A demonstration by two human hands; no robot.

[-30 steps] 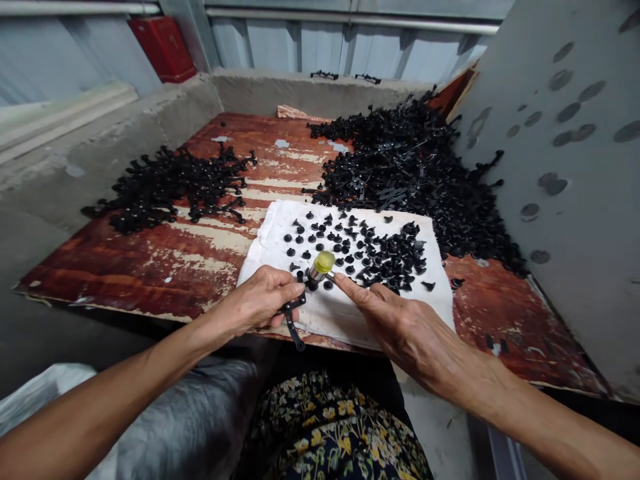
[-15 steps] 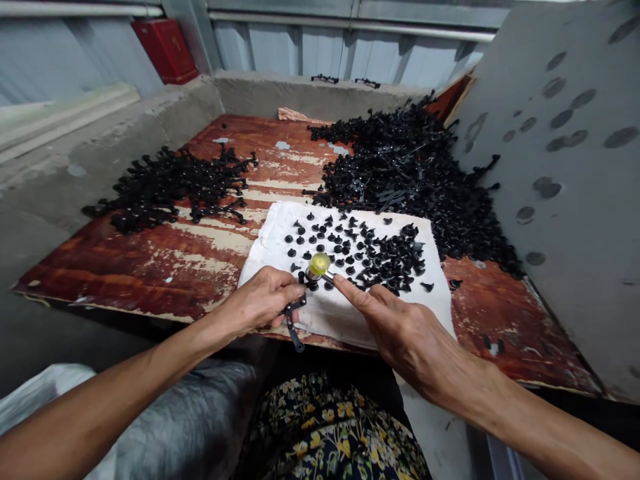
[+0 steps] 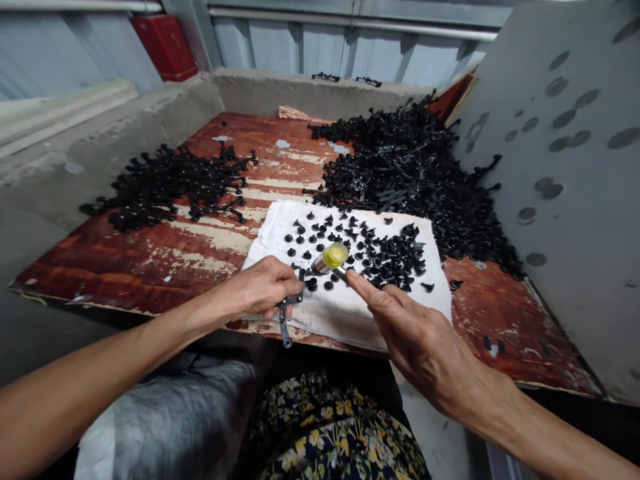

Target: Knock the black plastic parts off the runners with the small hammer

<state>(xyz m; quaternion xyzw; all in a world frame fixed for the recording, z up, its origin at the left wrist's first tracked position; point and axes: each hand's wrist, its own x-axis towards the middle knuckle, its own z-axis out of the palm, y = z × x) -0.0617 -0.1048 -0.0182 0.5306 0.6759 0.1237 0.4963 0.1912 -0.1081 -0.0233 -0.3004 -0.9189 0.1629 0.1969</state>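
Note:
My left hand [image 3: 267,288] is closed on a thin black jointed plastic part [image 3: 285,323], whose lower arm hangs past the near edge of the cloth. In my right hand [image 3: 400,317] is a small hammer [image 3: 331,258] with a metal head and a translucent yellow face; the index finger lies along its handle. The hammer head is tilted, just right of the left hand and above the cloth, apart from the black part. Many small black plugs with round bases [image 3: 329,286] lie scattered on the white cloth [image 3: 320,317], heaped densely toward its right side.
On the worn red-brown board [image 3: 210,260] a heap of black jointed parts [image 3: 185,183] lies at the left. A larger heap [image 3: 400,160] fills the back right, against a grey upright panel [image 3: 565,220]. A red box [image 3: 165,48] stands on the concrete ledge.
The hammer has moved a little to the right and up, away from my left hand, and its head has tipped. My left hand and the black part have shifted slightly left.

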